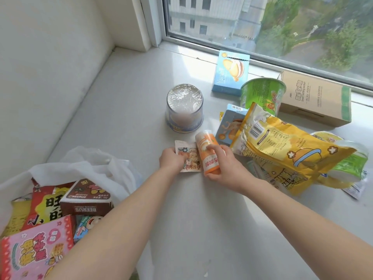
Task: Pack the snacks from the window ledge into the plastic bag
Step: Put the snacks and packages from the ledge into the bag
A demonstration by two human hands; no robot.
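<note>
A: Step in hand?

B: Pick-up, mid-task. The left hand (172,158) pinched a small flat packet (189,156) at centre frame. The right hand (225,165) had its fingers wrapped round an orange tube (206,153) just beside it. Both items sat low over the window ledge (131,110); lifted or touching, I could not tell.

A: The bag?

B: The plastic bag (90,164) lay open at lower left, with at least 4 boxes and packets already inside.

A: Next move?

B: Judged: carry both items left to the bag's mouth and let go over the boxes. The white rim had slumped, so it might need holding open.

A: Hidden?

B: The bag ran off the lower left edge. The yellow pouch (282,150) covered packets at right, so the count left was uncertain. The packet's print was too small to read.
</note>
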